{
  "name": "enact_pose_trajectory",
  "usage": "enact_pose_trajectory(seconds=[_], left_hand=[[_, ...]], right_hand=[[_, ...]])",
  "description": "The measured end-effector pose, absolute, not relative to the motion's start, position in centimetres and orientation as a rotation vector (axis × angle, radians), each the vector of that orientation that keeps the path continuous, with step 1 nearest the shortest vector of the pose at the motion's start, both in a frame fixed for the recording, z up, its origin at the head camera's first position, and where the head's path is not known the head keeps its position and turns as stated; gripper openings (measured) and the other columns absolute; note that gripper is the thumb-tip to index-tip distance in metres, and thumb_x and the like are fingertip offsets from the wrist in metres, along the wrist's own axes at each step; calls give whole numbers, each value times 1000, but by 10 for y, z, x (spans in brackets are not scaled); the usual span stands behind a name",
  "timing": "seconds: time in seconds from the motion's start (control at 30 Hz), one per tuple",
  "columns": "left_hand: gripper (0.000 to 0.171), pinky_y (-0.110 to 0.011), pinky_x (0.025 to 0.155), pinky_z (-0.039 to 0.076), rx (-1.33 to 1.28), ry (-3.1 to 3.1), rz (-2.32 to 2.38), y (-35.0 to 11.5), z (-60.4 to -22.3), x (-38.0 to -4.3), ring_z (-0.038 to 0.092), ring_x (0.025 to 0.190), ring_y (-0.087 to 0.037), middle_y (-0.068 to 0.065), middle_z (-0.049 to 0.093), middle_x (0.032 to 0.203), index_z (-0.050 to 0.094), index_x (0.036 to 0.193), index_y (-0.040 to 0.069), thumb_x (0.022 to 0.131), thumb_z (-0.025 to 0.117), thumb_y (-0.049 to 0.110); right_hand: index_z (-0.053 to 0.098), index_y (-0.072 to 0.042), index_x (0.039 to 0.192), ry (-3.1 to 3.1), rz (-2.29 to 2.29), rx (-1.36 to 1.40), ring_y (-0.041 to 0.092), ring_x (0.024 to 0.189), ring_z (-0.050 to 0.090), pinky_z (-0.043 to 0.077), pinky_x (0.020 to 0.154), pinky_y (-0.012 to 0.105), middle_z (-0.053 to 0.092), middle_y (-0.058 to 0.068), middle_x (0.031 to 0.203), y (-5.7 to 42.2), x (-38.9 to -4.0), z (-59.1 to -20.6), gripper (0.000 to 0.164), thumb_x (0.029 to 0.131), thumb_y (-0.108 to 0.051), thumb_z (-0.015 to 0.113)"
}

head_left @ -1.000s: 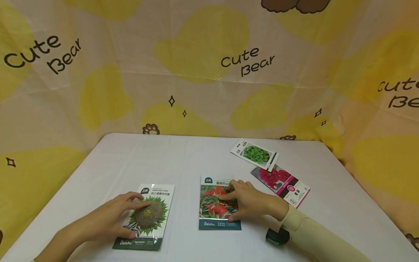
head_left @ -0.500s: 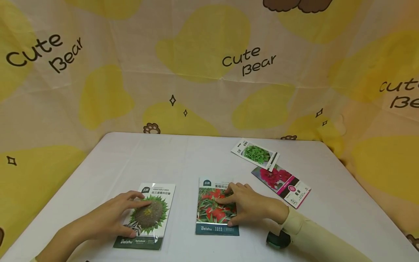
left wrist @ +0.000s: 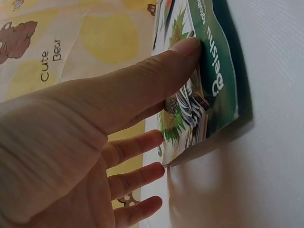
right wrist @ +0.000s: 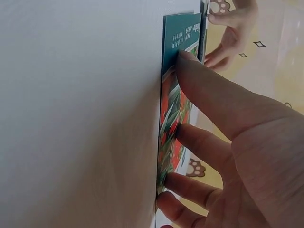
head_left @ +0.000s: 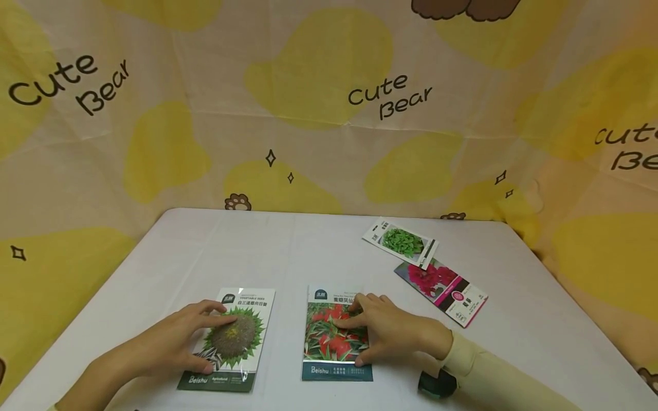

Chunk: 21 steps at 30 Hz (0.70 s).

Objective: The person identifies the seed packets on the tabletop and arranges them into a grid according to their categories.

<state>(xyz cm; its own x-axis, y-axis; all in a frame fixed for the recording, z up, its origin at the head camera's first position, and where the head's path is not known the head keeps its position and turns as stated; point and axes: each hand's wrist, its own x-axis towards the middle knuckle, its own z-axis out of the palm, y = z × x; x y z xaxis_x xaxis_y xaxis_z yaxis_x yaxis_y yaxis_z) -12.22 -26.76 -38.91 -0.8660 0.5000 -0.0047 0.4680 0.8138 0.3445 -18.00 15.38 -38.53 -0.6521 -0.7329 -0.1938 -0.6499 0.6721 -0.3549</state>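
Note:
A sunflower seed packet [head_left: 233,337] lies flat at the left front of the white table. My left hand [head_left: 177,337] rests on it, thumb [left wrist: 175,54] near the dark green bottom band and index finger over the flower head; the other fingers extend past its edge. To its right lies a seed packet with red flowers [head_left: 329,331], a dark teal band at its near end. The fingertips and thumb of my right hand [head_left: 393,325] press on the right side of this packet from above. Part of its top right is hidden by that hand.
Farther back on the right, a seed packet with green leaves [head_left: 403,242] overlaps the corner of a pink-flower seed packet [head_left: 442,291]. A dark device [head_left: 437,383] sits under the right wrist. Patterned yellow cloth [head_left: 319,68] hangs behind the white table [head_left: 247,245].
My right hand has slid the red-flower packet toward me and slightly left, bringing its bottom edge nearly level with the sunflower packet's. My left hand has stayed in place.

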Motion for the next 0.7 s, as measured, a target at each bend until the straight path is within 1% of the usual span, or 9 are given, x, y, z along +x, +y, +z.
enact_pose_trajectory(seconds=[0.2,0.4,0.53,0.7], left_hand=[[83,-60,93,50,783,2896,509,-268,-391,-123,54,127,-37,-6,53,141,61,140,28,68,82,64],[84,-57,92,51,798,2893,494,-269,-393,-123,54,126,-36,-5,53,141,61,140,27,68,80,65],[84,-57,92,51,812,2904,490,-269,-392,-124,54,125,-36,-5,53,141,61,141,27,69,79,67],[85,-57,92,51,795,2896,485,-270,-391,-124,54,126,-36,-5,53,141,61,141,28,68,79,67]], right_hand=[[55,-41,143,2547,-381,-1129,10,113,41,34,93,36,51,-1,129,152,-177,-384,75,76,-50,86],[55,-41,143,2542,-370,-1124,9,113,41,36,95,37,51,-2,130,151,-174,-386,74,76,-51,86],[54,-42,143,2547,-365,-1129,9,112,41,38,95,36,51,-3,130,152,-173,-386,75,76,-51,86],[52,-43,144,2542,-357,-1152,7,109,40,39,94,31,51,-3,129,152,-170,-384,76,76,-51,85]])
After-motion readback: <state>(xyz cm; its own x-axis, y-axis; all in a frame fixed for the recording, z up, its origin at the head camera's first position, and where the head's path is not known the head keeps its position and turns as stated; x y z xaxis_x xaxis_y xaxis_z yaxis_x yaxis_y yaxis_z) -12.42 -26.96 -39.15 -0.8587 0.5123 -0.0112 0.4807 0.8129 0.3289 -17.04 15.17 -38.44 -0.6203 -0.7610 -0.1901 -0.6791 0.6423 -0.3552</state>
